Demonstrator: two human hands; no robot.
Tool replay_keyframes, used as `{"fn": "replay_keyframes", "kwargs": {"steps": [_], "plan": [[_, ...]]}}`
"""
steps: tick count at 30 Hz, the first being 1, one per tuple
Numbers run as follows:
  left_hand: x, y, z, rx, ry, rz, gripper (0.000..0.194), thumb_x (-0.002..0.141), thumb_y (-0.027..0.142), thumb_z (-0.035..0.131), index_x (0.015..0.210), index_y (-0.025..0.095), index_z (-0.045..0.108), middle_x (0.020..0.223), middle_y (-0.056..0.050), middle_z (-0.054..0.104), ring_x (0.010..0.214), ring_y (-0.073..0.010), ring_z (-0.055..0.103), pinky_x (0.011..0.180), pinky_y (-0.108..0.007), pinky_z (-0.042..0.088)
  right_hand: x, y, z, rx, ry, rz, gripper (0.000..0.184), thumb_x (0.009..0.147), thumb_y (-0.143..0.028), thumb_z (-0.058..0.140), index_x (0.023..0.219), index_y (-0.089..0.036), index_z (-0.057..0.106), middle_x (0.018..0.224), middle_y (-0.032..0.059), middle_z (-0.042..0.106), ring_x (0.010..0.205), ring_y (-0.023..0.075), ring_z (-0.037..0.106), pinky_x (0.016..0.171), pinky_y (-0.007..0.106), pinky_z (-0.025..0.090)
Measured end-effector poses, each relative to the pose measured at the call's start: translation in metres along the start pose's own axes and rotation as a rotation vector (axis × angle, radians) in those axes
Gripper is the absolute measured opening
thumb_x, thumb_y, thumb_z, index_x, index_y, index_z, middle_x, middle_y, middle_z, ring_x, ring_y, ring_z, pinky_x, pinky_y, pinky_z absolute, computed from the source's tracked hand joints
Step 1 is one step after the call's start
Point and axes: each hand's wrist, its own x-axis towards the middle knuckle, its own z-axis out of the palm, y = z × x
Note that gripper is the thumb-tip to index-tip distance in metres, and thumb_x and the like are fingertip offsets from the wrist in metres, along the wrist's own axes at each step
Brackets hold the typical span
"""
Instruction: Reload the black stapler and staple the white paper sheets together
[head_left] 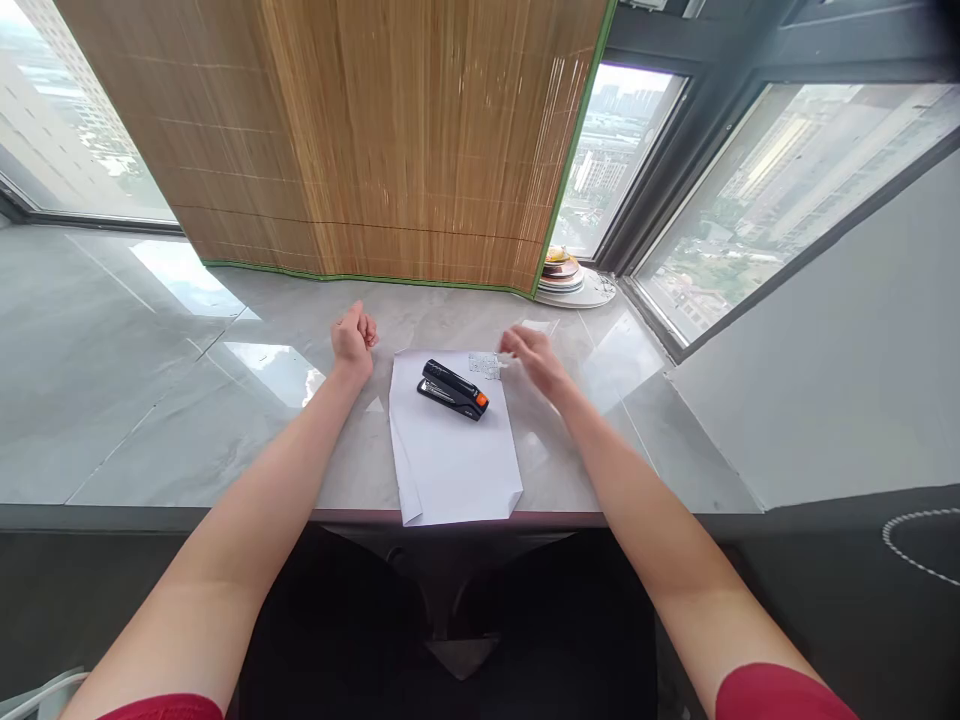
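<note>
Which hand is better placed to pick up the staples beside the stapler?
Right. The right hand hovers right next to the staples; the left hand is fisted across the paper, beyond the stapler.

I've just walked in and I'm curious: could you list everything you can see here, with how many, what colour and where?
stapler: one, black with an orange end, lying on the paper
paper: a few white sheets, stacked at the counter's near edge
staples: small silvery cluster, beyond the stapler
counter: one, grey marble
bamboo blind: one, tan with green edging, behind the counter
plates: small stack, at the window corner
left hand: loosely fisted, left of the paper
right hand: blurred, beside the staples
</note>
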Motion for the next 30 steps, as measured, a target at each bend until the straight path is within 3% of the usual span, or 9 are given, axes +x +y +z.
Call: {"fn": "replay_keyframes", "kwargs": {"steps": [2, 4, 8, 14, 17, 21, 23, 26, 30], "plan": [[0.001, -0.001, 0.000, 0.003, 0.003, -0.004, 0.064, 0.085, 0.041, 0.080, 0.055, 0.021, 0.027, 0.054, 0.001, 0.036, 0.049, -0.0089, 0.033, 0.046, -0.028, 0.025, -0.011, -0.023, 0.026, 0.036, -0.236, -0.098, 0.042, 0.101, -0.061, 0.062, 0.115, -0.024, 0.074, 0.119, 0.0071, 0.077, 0.113, 0.0240, 0.070, 0.101, 0.036, 0.052], [0.002, -0.001, 0.000, 0.005, 0.000, -0.012, 0.064, 0.083, 0.040, 0.080, 0.054, 0.021, 0.026, 0.053, 0.001, 0.035, 0.049, -0.0088, 0.033, 0.046, -0.028, 0.024, -0.021, -0.039, 0.049, -0.045, -0.338, -0.148, 0.049, 0.093, -0.053, 0.076, 0.132, -0.024, 0.070, 0.134, 0.0096, 0.075, 0.124, 0.0273, 0.068, 0.109, 0.039, 0.050], [0.001, -0.001, -0.001, 0.009, -0.011, -0.010, 0.063, 0.082, 0.038, 0.079, 0.053, 0.021, 0.026, 0.052, 0.002, 0.034, 0.048, -0.0083, 0.032, 0.046, -0.028, 0.023, -0.029, -0.043, 0.061, -0.215, -0.415, -0.149, 0.027, 0.088, -0.028, 0.069, 0.115, -0.023, 0.069, 0.103, 0.0055, 0.076, 0.097, 0.0254, 0.068, 0.087, 0.035, 0.051], [0.001, -0.002, -0.003, 0.047, -0.031, -0.012, 0.063, 0.082, 0.037, 0.079, 0.052, 0.020, 0.027, 0.052, 0.001, 0.035, 0.048, -0.0084, 0.033, 0.046, -0.027, 0.025, -0.043, -0.015, -0.001, -0.319, -0.282, 0.022, 0.016, 0.086, -0.030, 0.064, 0.101, -0.024, 0.063, 0.091, 0.0031, 0.071, 0.084, 0.0235, 0.064, 0.076, 0.033, 0.045], [0.004, -0.005, -0.004, 0.042, -0.026, -0.006, 0.064, 0.083, 0.036, 0.079, 0.052, 0.020, 0.027, 0.052, 0.001, 0.034, 0.048, -0.0085, 0.033, 0.045, -0.027, 0.026, -0.054, -0.001, -0.034, -0.327, -0.204, 0.123, 0.023, 0.087, -0.036, 0.066, 0.107, -0.024, 0.067, 0.093, 0.0037, 0.074, 0.086, 0.0251, 0.068, 0.077, 0.034, 0.049], [0.005, -0.007, -0.003, 0.034, -0.026, -0.019, 0.066, 0.088, 0.043, 0.081, 0.053, 0.021, 0.029, 0.053, 0.001, 0.036, 0.048, -0.0096, 0.037, 0.043, -0.026, 0.026, -0.052, 0.019, -0.079, -0.290, -0.111, 0.099, 0.040, 0.092, -0.055, 0.071, 0.117, -0.025, 0.076, 0.109, 0.0065, 0.080, 0.098, 0.0274, 0.073, 0.087, 0.037, 0.054], [0.004, -0.006, -0.002, 0.019, -0.020, -0.033, 0.066, 0.091, 0.051, 0.081, 0.055, 0.022, 0.033, 0.056, 0.000, 0.040, 0.049, -0.0099, 0.039, 0.043, -0.026, 0.027, -0.046, 0.036, -0.103, -0.334, 0.055, 0.173, 0.043, 0.101, -0.059, 0.057, 0.093, -0.022, 0.079, 0.090, 0.0076, 0.077, 0.087, 0.0260, 0.071, 0.082, 0.036, 0.052], [0.004, -0.004, -0.002, 0.014, 0.005, -0.045, 0.065, 0.092, 0.059, 0.082, 0.059, 0.021, 0.040, 0.064, -0.002, 0.052, 0.050, -0.0091, 0.039, 0.042, -0.025, 0.029, -0.042, 0.066, -0.131, -0.626, 0.227, 0.438, 0.054, 0.103, -0.046, 0.051, 0.052, -0.026, 0.056, 0.056, 0.0059, 0.056, 0.067, 0.0246, 0.060, 0.068, 0.036, 0.040], [0.005, -0.003, -0.005, 0.020, 0.015, -0.055, 0.062, 0.093, 0.054, 0.082, 0.060, 0.021, 0.041, 0.064, -0.002, 0.051, 0.051, -0.0092, 0.041, 0.042, -0.024, 0.030, -0.047, 0.091, -0.138, -0.906, 0.169, 0.483, 0.048, 0.099, -0.035, 0.054, 0.052, -0.027, 0.054, 0.061, 0.0097, 0.063, 0.073, 0.0281, 0.063, 0.068, 0.038, 0.036]]}}
